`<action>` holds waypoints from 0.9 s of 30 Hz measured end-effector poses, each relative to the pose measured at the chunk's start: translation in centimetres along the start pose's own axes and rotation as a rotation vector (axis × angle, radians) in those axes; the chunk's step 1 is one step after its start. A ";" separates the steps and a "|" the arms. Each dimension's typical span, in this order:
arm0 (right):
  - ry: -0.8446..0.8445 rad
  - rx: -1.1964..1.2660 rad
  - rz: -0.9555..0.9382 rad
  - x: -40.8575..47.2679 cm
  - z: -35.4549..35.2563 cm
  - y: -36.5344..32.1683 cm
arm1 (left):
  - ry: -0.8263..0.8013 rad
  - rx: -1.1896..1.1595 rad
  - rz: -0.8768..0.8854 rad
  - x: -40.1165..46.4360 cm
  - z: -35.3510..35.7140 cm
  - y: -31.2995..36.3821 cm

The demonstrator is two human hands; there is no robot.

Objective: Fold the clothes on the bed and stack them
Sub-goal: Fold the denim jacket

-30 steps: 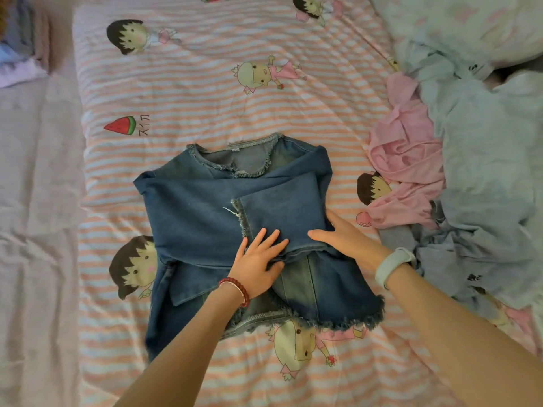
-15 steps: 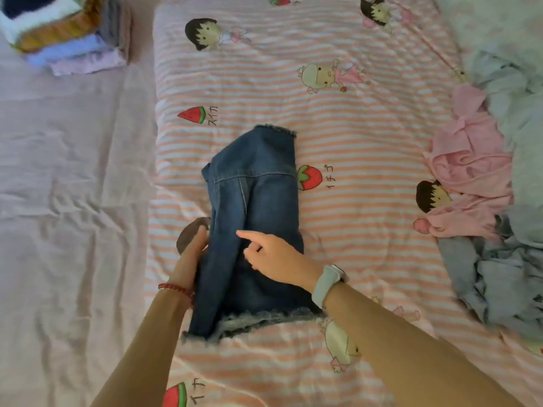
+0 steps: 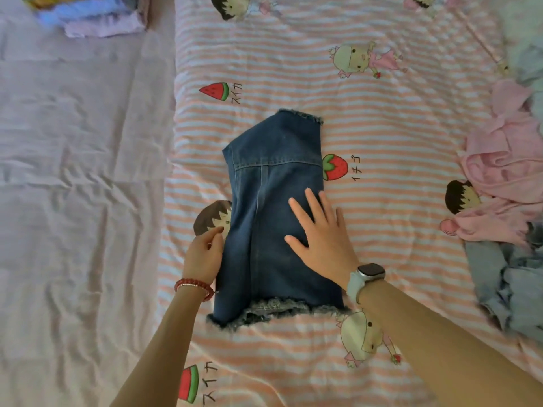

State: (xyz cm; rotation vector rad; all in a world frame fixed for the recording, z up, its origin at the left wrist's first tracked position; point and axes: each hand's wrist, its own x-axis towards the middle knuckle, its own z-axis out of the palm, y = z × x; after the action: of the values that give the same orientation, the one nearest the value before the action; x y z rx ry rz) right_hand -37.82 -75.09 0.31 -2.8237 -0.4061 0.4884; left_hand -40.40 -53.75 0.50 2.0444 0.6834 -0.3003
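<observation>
A dark blue denim jacket [image 3: 273, 177] with frayed hems lies folded lengthwise into a narrow strip on the pink striped quilt [image 3: 382, 118]. My left hand [image 3: 204, 254] pinches its left edge near the middle. My right hand [image 3: 321, 236] lies flat on the jacket's right half with fingers spread, pressing it down. A stack of folded clothes [image 3: 88, 16] sits at the far left corner, partly cut off. A pink garment [image 3: 505, 183] and light blue garments [image 3: 511, 283] lie crumpled at the right.
A wrinkled pale lilac sheet [image 3: 73, 201] covers the left half of the bed. The quilt carries cartoon prints and fruit prints around the jacket.
The jacket, spread with sleeves folded in a second ago, has been folded in half lengthwise. My right hand went from pointing on it to lying flat; the view shifted left.
</observation>
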 end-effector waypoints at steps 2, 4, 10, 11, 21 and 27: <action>0.190 0.251 0.109 -2.0 0.2 0.3 | 0.039 -0.046 0.021 -0.8 -0.2 -0.3; 0.286 0.448 0.207 -4.7 1.0 0.2 | 0.001 -0.047 -0.039 -1.7 0.2 -0.4; 0.161 0.651 0.470 -8.8 3.7 0.1 | 0.071 0.104 0.041 -3.0 0.8 -0.1; 0.189 0.651 0.456 -9.1 3.6 0.4 | 0.084 0.086 0.069 -3.1 0.7 0.0; 0.300 0.839 0.822 -12.7 3.0 4.8 | 0.076 -0.037 -0.040 -4.3 0.9 -1.8; -0.011 0.906 0.555 -9.0 2.4 1.7 | -0.007 0.003 -0.049 -5.3 1.1 -2.5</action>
State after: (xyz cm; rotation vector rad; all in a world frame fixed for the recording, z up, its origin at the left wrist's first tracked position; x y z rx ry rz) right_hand -46.46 -79.05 0.24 -1.9948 0.5076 0.5913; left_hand -46.13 -55.52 0.58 2.0310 0.7300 -0.3363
